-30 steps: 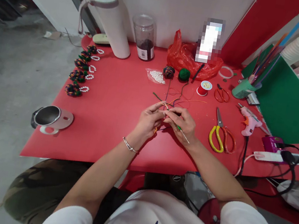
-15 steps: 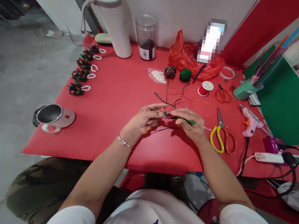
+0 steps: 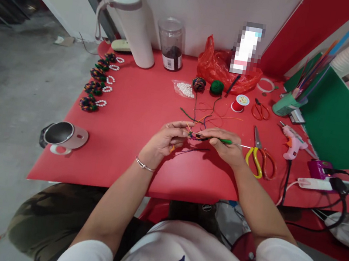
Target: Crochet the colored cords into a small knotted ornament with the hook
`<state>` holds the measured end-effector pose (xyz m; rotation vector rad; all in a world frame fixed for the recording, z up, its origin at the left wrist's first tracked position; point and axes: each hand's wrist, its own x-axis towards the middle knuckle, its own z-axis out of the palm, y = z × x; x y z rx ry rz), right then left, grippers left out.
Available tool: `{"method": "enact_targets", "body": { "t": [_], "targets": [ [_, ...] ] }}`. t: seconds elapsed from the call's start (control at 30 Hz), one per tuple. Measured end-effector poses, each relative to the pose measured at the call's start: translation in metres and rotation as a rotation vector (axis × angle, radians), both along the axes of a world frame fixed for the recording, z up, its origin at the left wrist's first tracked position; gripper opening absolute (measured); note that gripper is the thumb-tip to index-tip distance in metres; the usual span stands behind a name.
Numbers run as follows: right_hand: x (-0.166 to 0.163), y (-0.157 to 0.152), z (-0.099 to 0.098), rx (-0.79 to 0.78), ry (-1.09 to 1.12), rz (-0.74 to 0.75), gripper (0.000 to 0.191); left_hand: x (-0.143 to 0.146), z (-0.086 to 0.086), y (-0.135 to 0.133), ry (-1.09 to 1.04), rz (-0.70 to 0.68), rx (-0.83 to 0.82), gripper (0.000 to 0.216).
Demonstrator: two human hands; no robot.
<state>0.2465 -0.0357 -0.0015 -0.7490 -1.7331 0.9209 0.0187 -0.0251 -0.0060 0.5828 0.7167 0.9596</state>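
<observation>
Between the fingertips of my left hand [image 3: 168, 138] is a small dark multicolour crochet piece [image 3: 194, 136], with loose yarn ends about it. My right hand [image 3: 225, 145] is closed round a crochet hook [image 3: 226, 142] with a green grip; its metal end sticks out to the right, and its other end reaches the piece. Strands run from the piece up to a multicolour yarn ball [image 3: 198, 84] and a green yarn ball [image 3: 216, 87]. Fingers partly hide the stitches.
Finished yarn pieces with bead loops [image 3: 93, 87] line the left edge, near a mug [image 3: 70, 136]. To the right lie yellow-and-red-handled scissors [image 3: 256, 150], small red snips [image 3: 260, 111], a thread spool [image 3: 240, 103] and a glue gun [image 3: 293, 142]. A white bottle [image 3: 133, 31] stands behind.
The hook has shifted slightly to the right with my right hand, and more of its green grip shows. My left hand stays almost in place with the crochet piece.
</observation>
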Motion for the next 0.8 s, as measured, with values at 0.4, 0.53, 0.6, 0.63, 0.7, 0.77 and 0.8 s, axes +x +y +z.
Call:
{"method": "enact_targets", "body": {
  "t": [0.4,0.53,0.6,0.63,0.7,0.77,0.8],
  "targets": [
    [-0.017,0.000,-0.019,-0.072,0.075,-0.055,0.031,0.023,0.003,-0.010,0.163,0.172,0.113,0.037],
    [-0.020,-0.003,-0.022,0.240,-0.103,-0.190,0.022,0.032,-0.003,-0.012,0.224,0.300,0.175,0.043],
    [-0.019,-0.004,-0.024,0.330,-0.158,-0.199,0.025,0.035,-0.005,-0.012,0.222,0.316,0.163,0.046],
    [-0.019,-0.004,-0.026,0.360,-0.173,-0.204,0.027,0.035,-0.006,-0.011,0.216,0.320,0.151,0.048],
    [-0.020,-0.004,-0.027,0.400,-0.187,-0.222,0.029,0.036,-0.007,-0.011,0.198,0.321,0.122,0.051],
    [-0.021,-0.005,-0.027,0.402,-0.195,-0.253,0.029,0.036,-0.006,-0.012,0.168,0.294,0.092,0.050],
    [-0.021,-0.006,-0.026,0.386,-0.193,-0.264,0.028,0.036,-0.005,-0.012,0.148,0.270,0.081,0.048]
  ]
}}
